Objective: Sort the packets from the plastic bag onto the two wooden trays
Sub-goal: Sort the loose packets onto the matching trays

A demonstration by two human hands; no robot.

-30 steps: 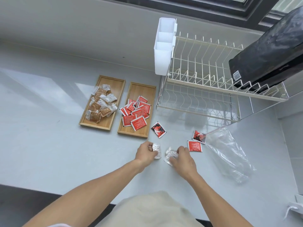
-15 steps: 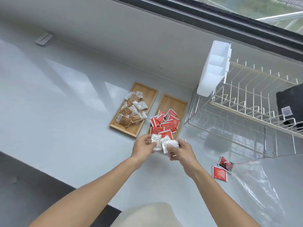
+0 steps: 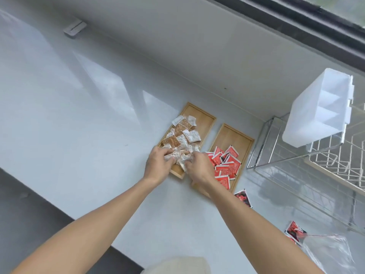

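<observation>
Two wooden trays lie side by side on the pale counter. The left tray (image 3: 205,119) holds a pile of brown-and-white packets (image 3: 182,133). The right tray (image 3: 233,137) holds red packets (image 3: 227,167). My left hand (image 3: 158,167) and my right hand (image 3: 199,169) are over the near end of the left tray, each closed on white packets (image 3: 182,161) that touch the pile. A red-and-black packet (image 3: 243,197) lies on the counter by my right forearm. Two more red packets (image 3: 294,231) lie beside the clear plastic bag (image 3: 331,254) at the lower right.
A wire dish rack (image 3: 335,165) with a white plastic caddy (image 3: 320,109) stands to the right of the trays. The wall and a dark window frame run along the back. The counter's dark front edge (image 3: 59,212) crosses the lower left.
My two hands carried the white packets from the counter in front of me forward and left to the near end of the left tray. The view swung left with them.
</observation>
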